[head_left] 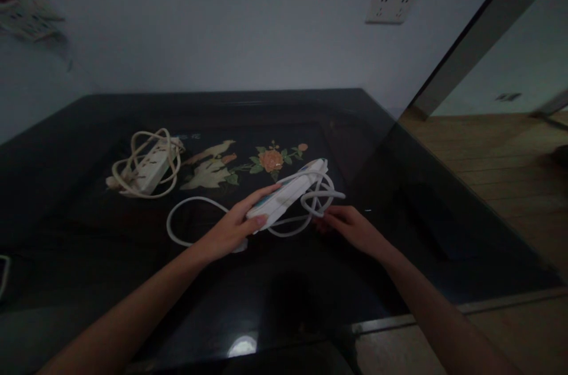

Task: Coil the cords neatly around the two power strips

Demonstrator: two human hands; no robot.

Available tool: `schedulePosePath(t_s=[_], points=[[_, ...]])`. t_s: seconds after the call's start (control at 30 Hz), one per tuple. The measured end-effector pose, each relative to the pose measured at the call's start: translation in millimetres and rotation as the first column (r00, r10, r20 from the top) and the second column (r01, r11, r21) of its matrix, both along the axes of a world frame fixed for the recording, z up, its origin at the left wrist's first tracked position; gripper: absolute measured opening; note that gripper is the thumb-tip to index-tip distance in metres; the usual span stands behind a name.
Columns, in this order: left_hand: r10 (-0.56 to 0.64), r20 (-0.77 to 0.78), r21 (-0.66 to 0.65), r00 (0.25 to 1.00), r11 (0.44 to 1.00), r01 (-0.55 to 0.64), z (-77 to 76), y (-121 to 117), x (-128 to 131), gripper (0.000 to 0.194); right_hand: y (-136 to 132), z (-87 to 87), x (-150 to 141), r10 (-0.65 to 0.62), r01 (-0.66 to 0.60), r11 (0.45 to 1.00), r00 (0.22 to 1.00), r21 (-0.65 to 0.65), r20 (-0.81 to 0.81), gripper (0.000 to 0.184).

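Observation:
My left hand (237,224) grips the near end of a white power strip (286,194), thumb on its side and fingers over the top. The strip is tilted, its far end pointing up and to the right. Its white cord (316,200) lies in loose loops about the far end. My right hand (344,224) pinches part of this cord just right of the strip; its fingertips are partly hidden in shadow. Another loop of white cord (177,207) curves out to the left of my left hand, near a white piece, perhaps the plug (240,246), below my wrist.
A second power strip (153,168), wrapped in its own cord, lies at the left of the dark glossy table (284,280). The tabletop bears a flower-and-bird picture (270,160). Wall sockets (390,6) are at the back. A dark flat object (437,221) lies at right.

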State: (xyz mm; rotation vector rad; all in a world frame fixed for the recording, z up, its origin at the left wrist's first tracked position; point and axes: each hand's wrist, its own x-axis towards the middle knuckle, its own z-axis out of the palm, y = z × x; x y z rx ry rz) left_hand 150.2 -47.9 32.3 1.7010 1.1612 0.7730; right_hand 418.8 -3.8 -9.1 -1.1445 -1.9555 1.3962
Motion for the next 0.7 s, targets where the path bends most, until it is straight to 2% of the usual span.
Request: schedulePosePath(t_s=[0.07,0.17,0.33,0.47,0.5,0.57,0.63,0.7], points=[[-0.001,0.02,-0.015,1.0,1.0,0.001,0.0,-2,-3,0.056,-3,3.5,-6,0.093,-0.096,0.994,0.995,0.059,0.037,0.027],[0.01,0.102,-0.069,0.995,0.998,-0.003,-1.5,-4,-7,0.058,-9,10.8,-15,0.15,-0.162,0.975,0.985,0.154,0.084,0.023],[0.015,0.158,-0.151,0.987,0.988,0.009,-3.1,-3,-13,0.061,-39,25.1,-36,0.137,-0.254,0.927,0.914,0.276,0.381,0.02],[0.0,0.144,-0.118,0.99,0.993,0.017,1.8,1,-14,0.063,-62,25.9,-49,0.196,-0.358,0.875,0.878,0.326,0.438,0.019],[0.003,0.13,-0.105,0.991,0.994,0.011,3.7,2,-13,0.063,-63,24.0,-50,0.167,-0.328,0.884,0.888,0.333,0.429,0.019],[0.007,0.106,-0.08,0.994,0.997,0.001,7.2,1,-12,0.061,-56,19.1,-47,0.052,-0.182,0.926,0.929,0.33,0.366,0.02],[0.008,0.106,-0.073,0.994,0.997,0.0,8.6,0,-13,0.059,-47,14.7,-43,-0.025,-0.037,0.963,0.974,0.265,0.226,0.022],[0.002,0.135,-0.093,0.991,0.996,0.01,6.7,0,-14,0.058,-39,12.4,-41,-0.034,0.023,0.983,0.998,0.184,0.056,0.021]])
